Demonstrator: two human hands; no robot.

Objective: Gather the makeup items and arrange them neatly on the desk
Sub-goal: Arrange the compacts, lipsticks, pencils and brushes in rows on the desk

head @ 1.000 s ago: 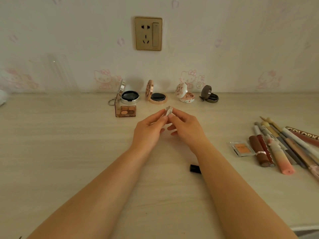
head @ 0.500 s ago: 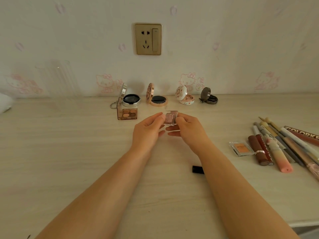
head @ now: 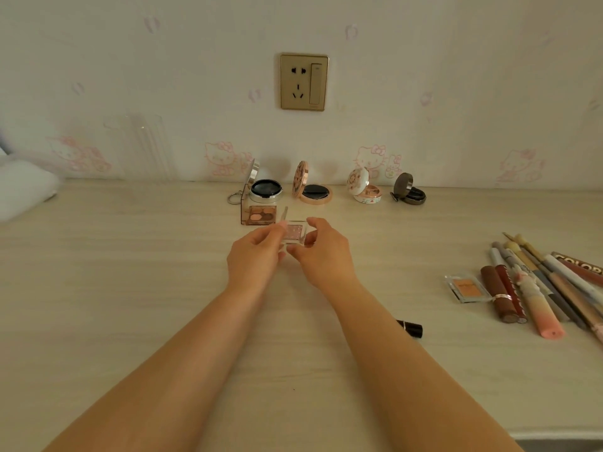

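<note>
Both hands, the left hand (head: 257, 256) and right hand (head: 321, 252), pinch a small clear eyeshadow case (head: 295, 233) just above the tabletop (head: 130, 272), its lid raised, pink pan showing. Advised: set it down level beside the brown palette (head: 259, 214), lid kept upright. Four compacts behind stand open, among them a silver compact (head: 265, 190) with dark contents.

Single head view, wide-angle.
Looks forward and down across worktop (head: 98, 288) toward wall (head: 456, 76), forearms close below.

Open desk (head: 114, 288) left; compacts (head: 313, 189) block rear, pencils (head: 554, 282) right.
</note>
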